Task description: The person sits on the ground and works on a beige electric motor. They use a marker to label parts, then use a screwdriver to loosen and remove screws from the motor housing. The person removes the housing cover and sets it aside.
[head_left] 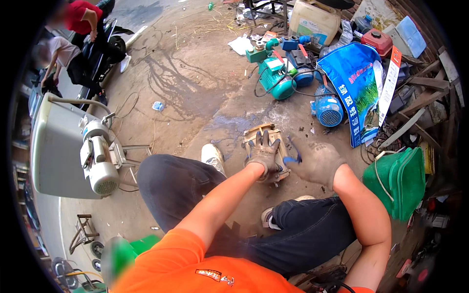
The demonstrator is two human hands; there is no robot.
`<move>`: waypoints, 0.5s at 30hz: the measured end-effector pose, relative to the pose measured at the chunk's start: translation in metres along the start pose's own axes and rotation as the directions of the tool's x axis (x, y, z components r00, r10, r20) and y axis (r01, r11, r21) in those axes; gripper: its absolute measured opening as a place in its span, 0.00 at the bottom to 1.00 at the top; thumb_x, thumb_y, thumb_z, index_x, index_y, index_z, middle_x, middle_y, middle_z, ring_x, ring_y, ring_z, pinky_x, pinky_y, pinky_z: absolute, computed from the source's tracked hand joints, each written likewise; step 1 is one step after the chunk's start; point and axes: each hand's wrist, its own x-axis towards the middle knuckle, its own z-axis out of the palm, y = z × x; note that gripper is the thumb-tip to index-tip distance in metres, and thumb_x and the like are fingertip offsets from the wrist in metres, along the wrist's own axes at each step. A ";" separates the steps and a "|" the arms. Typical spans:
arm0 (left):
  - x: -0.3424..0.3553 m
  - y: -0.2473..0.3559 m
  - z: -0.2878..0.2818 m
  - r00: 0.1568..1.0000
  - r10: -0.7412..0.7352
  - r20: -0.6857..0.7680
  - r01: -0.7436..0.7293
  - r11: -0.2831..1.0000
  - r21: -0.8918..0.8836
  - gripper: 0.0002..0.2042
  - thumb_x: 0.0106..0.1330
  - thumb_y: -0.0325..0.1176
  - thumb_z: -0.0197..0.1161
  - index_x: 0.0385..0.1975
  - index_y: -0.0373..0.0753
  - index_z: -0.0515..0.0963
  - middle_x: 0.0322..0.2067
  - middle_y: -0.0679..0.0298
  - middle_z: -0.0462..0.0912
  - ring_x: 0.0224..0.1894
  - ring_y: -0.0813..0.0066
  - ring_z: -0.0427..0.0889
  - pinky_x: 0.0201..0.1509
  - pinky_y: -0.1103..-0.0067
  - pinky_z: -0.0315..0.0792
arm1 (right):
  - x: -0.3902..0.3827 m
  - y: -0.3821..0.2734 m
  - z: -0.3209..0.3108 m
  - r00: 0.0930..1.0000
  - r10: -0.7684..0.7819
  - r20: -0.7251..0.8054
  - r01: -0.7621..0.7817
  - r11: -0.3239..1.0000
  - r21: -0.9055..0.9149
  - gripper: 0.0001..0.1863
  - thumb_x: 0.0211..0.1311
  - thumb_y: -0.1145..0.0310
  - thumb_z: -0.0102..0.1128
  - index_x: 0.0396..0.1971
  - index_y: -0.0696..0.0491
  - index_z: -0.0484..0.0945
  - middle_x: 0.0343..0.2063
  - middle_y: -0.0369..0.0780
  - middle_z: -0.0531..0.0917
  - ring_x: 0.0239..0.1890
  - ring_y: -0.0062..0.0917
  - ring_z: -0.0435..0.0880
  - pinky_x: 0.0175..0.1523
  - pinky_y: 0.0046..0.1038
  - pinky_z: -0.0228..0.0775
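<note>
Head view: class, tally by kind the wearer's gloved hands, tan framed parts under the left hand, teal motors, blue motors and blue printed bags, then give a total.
Gloved hands: 2 (left hand, right hand)
Tan framed part: 1
Teal motor: 1
Blue motors: 2 (nearer one, farther one)
Blue printed bag: 1
Total: 7

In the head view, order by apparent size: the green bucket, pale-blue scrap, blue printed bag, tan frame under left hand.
1. Blue printed bag
2. Green bucket
3. Tan frame, partly covered by the left hand
4. Pale-blue scrap
</note>
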 end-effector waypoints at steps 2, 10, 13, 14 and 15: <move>-0.007 0.001 -0.004 1.000 -0.005 -0.011 0.005 1.000 -0.027 0.53 0.39 0.56 0.77 0.72 0.57 0.62 0.76 0.45 0.44 0.77 0.35 0.43 0.75 0.45 0.48 | 0.023 0.011 -0.007 0.985 0.168 -0.051 -0.166 0.985 0.035 0.40 0.66 0.46 0.52 0.71 0.54 0.57 0.39 0.54 0.86 0.44 0.49 0.86 0.52 0.46 0.77; -0.011 0.007 -0.022 0.999 -0.023 0.046 0.025 0.999 -0.044 0.54 0.40 0.54 0.80 0.73 0.52 0.61 0.75 0.44 0.42 0.77 0.35 0.37 0.77 0.50 0.52 | 0.074 0.018 -0.047 0.934 0.323 -0.153 -0.285 0.931 0.228 0.42 0.63 0.50 0.54 0.75 0.49 0.56 0.56 0.60 0.78 0.59 0.53 0.77 0.66 0.44 0.67; -0.012 0.002 -0.017 0.999 -0.020 0.028 0.022 0.998 -0.061 0.55 0.39 0.54 0.80 0.73 0.52 0.61 0.75 0.44 0.42 0.77 0.34 0.37 0.77 0.50 0.52 | 0.086 0.019 -0.041 0.938 0.282 -0.203 -0.246 0.951 0.188 0.42 0.62 0.51 0.53 0.75 0.47 0.55 0.56 0.59 0.78 0.59 0.53 0.77 0.66 0.44 0.67; -0.012 -0.001 -0.016 1.000 -0.015 0.022 0.016 0.998 -0.053 0.55 0.39 0.54 0.80 0.73 0.52 0.61 0.75 0.44 0.41 0.77 0.34 0.37 0.77 0.51 0.51 | 0.087 0.017 -0.041 0.942 0.280 -0.187 -0.246 0.951 0.186 0.41 0.62 0.52 0.52 0.74 0.49 0.56 0.56 0.59 0.78 0.59 0.52 0.78 0.66 0.44 0.67; -0.012 -0.002 -0.017 1.000 -0.009 0.016 0.010 0.999 -0.047 0.55 0.39 0.54 0.80 0.73 0.53 0.61 0.75 0.44 0.41 0.77 0.34 0.37 0.77 0.51 0.51 | 0.088 0.013 -0.042 0.946 0.277 -0.170 -0.246 0.952 0.183 0.40 0.62 0.54 0.51 0.73 0.52 0.57 0.56 0.59 0.78 0.59 0.52 0.78 0.65 0.45 0.67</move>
